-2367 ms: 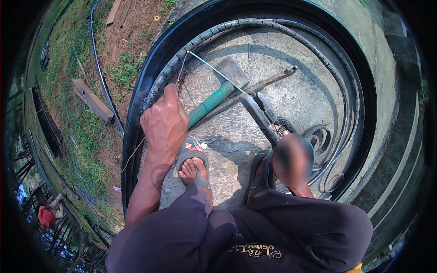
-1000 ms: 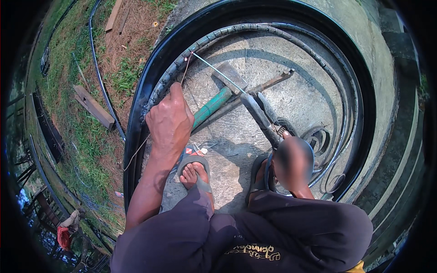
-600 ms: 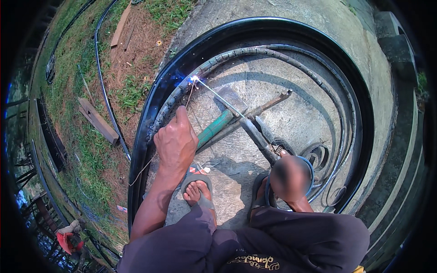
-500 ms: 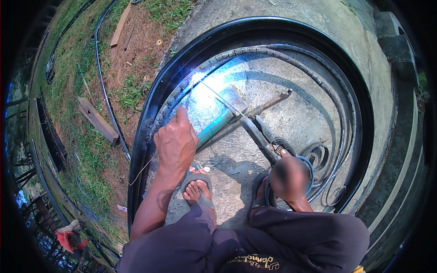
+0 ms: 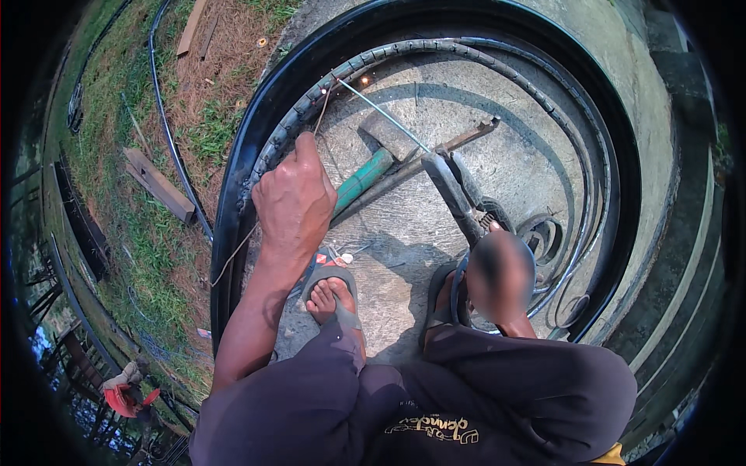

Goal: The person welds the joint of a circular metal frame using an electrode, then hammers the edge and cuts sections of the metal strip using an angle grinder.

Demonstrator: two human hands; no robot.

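My right hand (image 5: pixel 501 279), partly blurred, grips a dark electrode holder (image 5: pixel 454 198). A thin pale welding electrode (image 5: pixel 385 114) extends from its jaws to the notched curved bar (image 5: pixel 404 50), with its tip at the bar's left stretch. Small orange glowing spots show near that tip. In my left hand (image 5: pixel 294 194), fingers closed, is a thin wire (image 5: pixel 323 110); its upper end comes close to the electrode tip, and the lower end trails out past my wrist. Under and right of my left hand lies a hammer with a green handle (image 5: pixel 362 183) and grey head.
A large black curved rim (image 5: pixel 242 155) surrounds the work on the concrete (image 5: pixel 388 233). A rusty metal bar (image 5: pixel 470 135) crosses by the hammer. Metal rings (image 5: pixel 544 237) lie right of the holder. My sandalled feet stand inside the rim. Grass and wood pieces (image 5: pixel 159 186) are left.
The bright blue-white arc at the electrode tip has gone out, leaving small glowing spots. The view has shifted, so the rim and bars sit higher. Both hands keep their holds.
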